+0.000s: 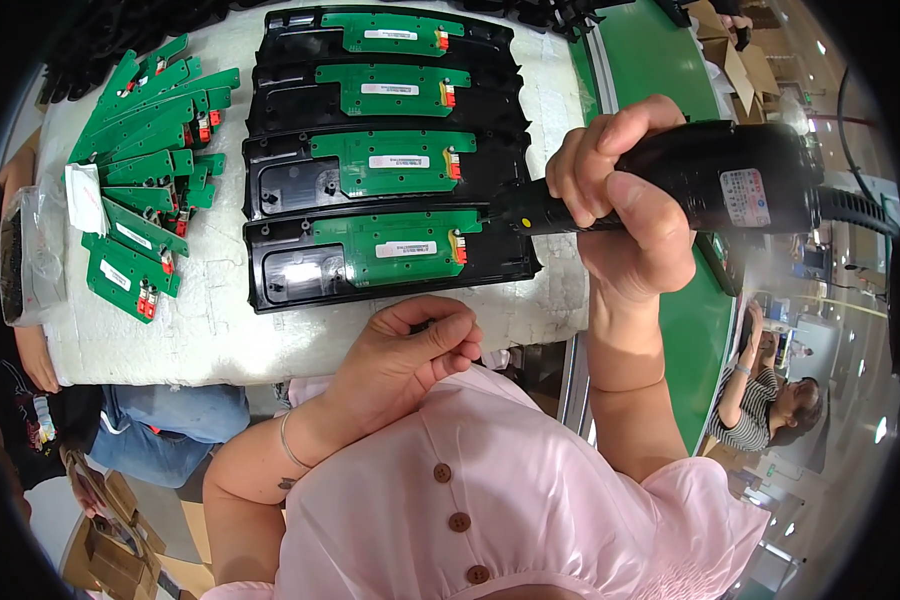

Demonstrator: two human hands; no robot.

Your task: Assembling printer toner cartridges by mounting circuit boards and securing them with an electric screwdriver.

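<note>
My right hand point(625, 190) is wrapped round a black electric screwdriver point(715, 165). The tool lies nearly level, its tip pointing left at the right end of the green circuit board point(355, 262) in the nearest black plastic panel point(295, 280); I cannot tell whether the bit touches a screw. Just in front of that panel, my left hand point(400, 350) is closed, fingertips pinched together. A small dark spot shows between its fingers, too little to name. Behind the nearest panel, several like panels point(295, 95) stand in a row, each holding a green board with a white label.
Loose green boards point(155, 140) are heaped on the left of the white padded surface point(230, 345), a white paper slip point(87, 200) among them. On the right runs a green belt point(685, 325). Other people sit at left and right; a clear plastic bag point(40, 260) lies leftmost.
</note>
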